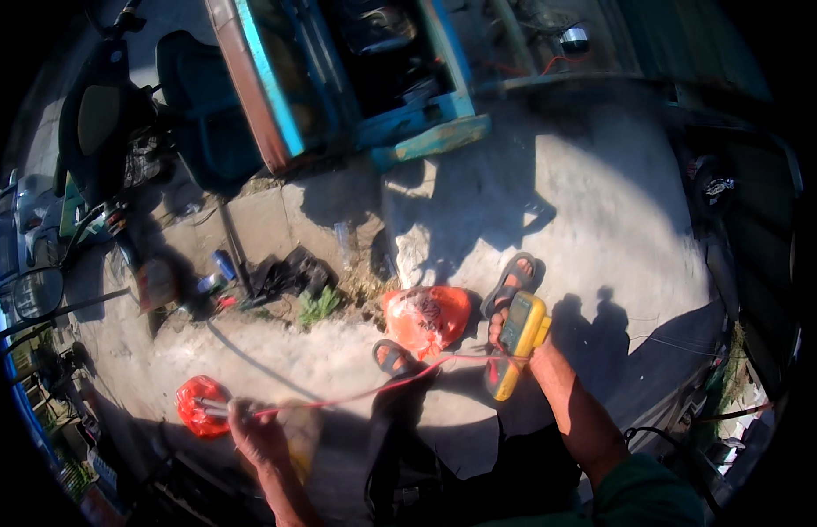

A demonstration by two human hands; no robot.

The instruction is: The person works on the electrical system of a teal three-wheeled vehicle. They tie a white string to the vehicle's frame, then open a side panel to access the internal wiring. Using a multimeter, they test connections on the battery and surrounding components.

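Note:
My right hand (538, 358) is closed around a yellow multimeter (519, 338) with a grey screen, tilted in front of my body. A red test lead (373, 393) runs from the meter across to my left hand (257, 432). Its fingers are closed on a pair of slim greyish test probes (214, 407) that point left. Behind the probes is a red plastic bag (197, 420); whether they touch it I cannot tell. A larger red-orange bag (424, 318) sits on the ground by my sandalled feet.
Ahead stands a turquoise wooden frame (430, 140) with a dark opening. A dark chair (202, 114) and a motorbike (92, 132) with a round mirror (38, 292) are on the left. Black plastic (294, 272) and a green weed (318, 305) lie along the broken concrete (619, 202).

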